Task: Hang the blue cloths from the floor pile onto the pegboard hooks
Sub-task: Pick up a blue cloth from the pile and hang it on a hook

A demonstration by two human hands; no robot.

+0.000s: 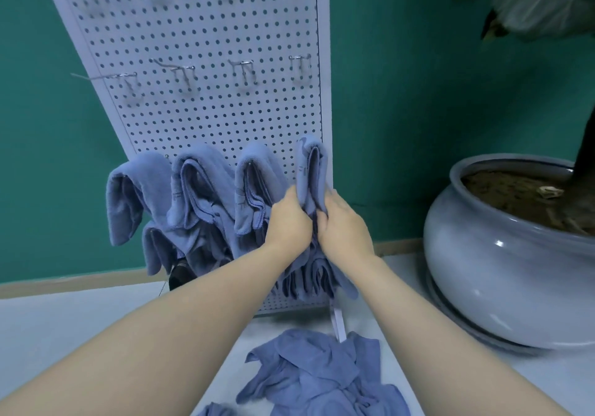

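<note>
A white pegboard (199, 29) leans against the green wall. Several blue cloths hang over its lower hooks, such as one at the left (135, 190). At the right end a folded blue cloth (310, 171) drapes over a hook. My left hand (289, 219) and my right hand (343, 219) both grip this cloth from either side, just below the hook. A row of bare metal hooks (241, 68) sits higher up on the board. The pile of blue cloths (322, 377) lies on the pale floor below my arms.
A large grey ceramic plant pot (502, 261) with soil stands on the floor to the right, close to the pegboard. Dark leaves (541, 0) hang at the top right. A beige skirting board (80, 282) runs along the wall's foot.
</note>
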